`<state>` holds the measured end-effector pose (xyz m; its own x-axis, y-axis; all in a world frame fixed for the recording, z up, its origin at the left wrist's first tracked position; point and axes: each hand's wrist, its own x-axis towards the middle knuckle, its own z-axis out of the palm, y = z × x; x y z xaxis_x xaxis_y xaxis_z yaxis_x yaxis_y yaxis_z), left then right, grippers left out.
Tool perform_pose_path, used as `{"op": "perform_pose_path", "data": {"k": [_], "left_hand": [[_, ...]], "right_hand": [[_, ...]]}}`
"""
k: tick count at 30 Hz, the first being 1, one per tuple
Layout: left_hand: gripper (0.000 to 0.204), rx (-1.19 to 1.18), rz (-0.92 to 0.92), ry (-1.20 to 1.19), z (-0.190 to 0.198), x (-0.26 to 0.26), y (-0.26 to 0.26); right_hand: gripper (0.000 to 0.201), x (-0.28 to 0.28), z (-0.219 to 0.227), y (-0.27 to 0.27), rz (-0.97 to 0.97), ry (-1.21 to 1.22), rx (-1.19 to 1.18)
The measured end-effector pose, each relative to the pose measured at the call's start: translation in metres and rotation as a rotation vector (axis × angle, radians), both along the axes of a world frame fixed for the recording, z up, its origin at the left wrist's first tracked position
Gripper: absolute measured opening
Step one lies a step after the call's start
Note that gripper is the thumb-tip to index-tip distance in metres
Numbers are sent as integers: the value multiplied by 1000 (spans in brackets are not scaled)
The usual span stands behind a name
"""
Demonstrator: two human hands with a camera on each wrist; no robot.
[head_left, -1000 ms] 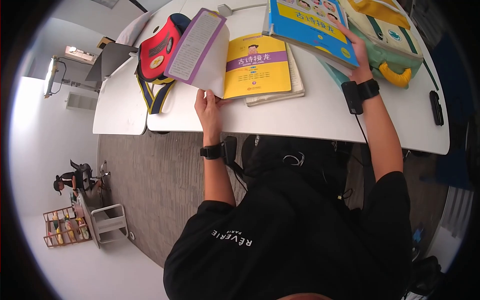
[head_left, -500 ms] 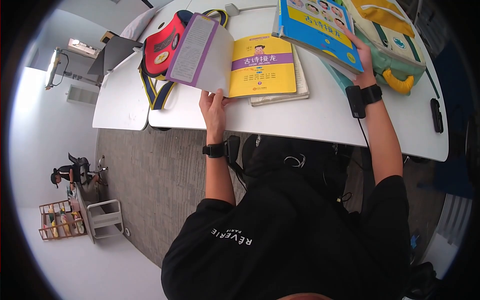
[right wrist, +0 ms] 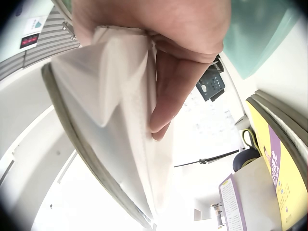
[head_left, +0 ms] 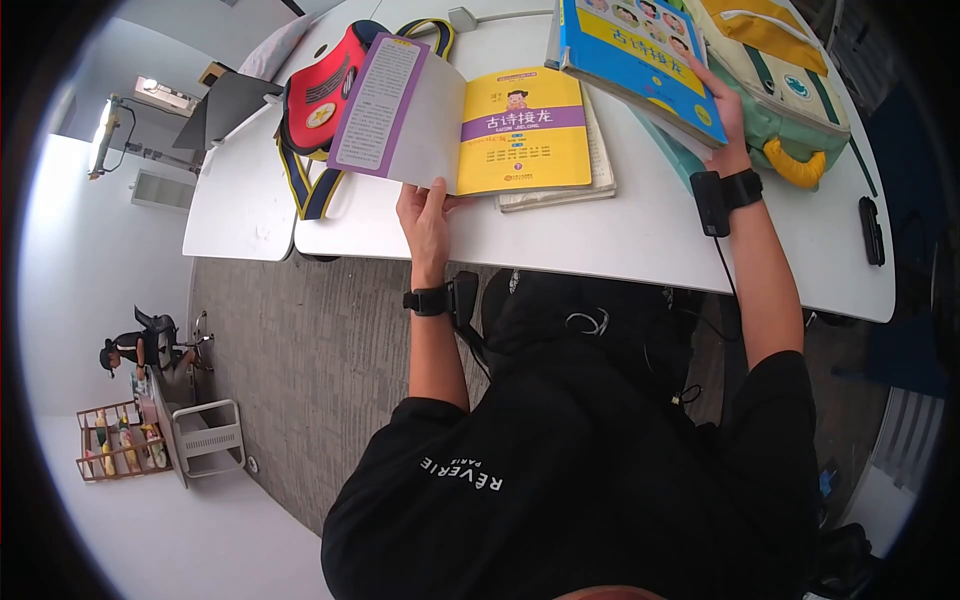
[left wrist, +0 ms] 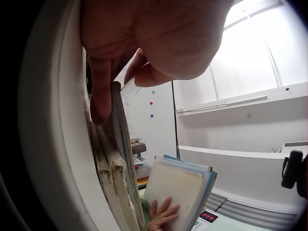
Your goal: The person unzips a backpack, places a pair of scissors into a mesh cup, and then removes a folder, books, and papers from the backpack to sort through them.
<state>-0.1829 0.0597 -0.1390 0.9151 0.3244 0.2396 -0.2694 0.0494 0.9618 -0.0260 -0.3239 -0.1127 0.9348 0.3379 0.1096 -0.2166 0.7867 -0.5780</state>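
A yellow book (head_left: pixel 525 155) with a purple title band lies on a worn stack of paper (head_left: pixel 560 200), its purple-edged cover flap (head_left: pixel 372 120) folded out to the left. My left hand (head_left: pixel 427 220) pinches the book's near edge at the fold; the left wrist view shows thumb and fingers on either side of it. My right hand (head_left: pixel 730 112) holds a thick blue book (head_left: pixel 640 75) by its right edge, raised and tilted above the table. In the right wrist view, its fingers (right wrist: pixel 175 91) lie against loose white pages.
Behind the flap sits a red and navy bag (head_left: pixel 322 90) with straps. To the right stand a green and cream backpack (head_left: pixel 775 90) and a black case (head_left: pixel 872 230). Part of a teal folder (head_left: pixel 672 150) shows under the blue book. The white table's (head_left: pixel 640 235) front edge is close.
The head view has shifted slightly, so table and books appear a little displaced. Both hands keep their holds on the same books, nearly still over the last half second.
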Motion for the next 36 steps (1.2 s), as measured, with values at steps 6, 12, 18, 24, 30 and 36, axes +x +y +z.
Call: {"op": "perform_pose_path", "data": {"k": [6,12,18,24,30,36], "left_hand": [[25,41,-4,19,-3,0,0],[26,247,-3,36,-9,0,8],[38,235,-94,19,9,-6,-11],[50,392,-62,-64,5,-1,-17],[45,355,-38,120,4,-1,-7],[46,733,51,-47,23,-5,-25]], "right_hand": [[51,1,-1,-1,-6,4,-28],[43,-14,12,11,-68,11,10],[44,-9,9,6,-77,46,14],[43,-17,17,10,-44,40,51],[44,-11,12,7,-39,43,55],[45,-9,11,7,-44,47,55]]}}
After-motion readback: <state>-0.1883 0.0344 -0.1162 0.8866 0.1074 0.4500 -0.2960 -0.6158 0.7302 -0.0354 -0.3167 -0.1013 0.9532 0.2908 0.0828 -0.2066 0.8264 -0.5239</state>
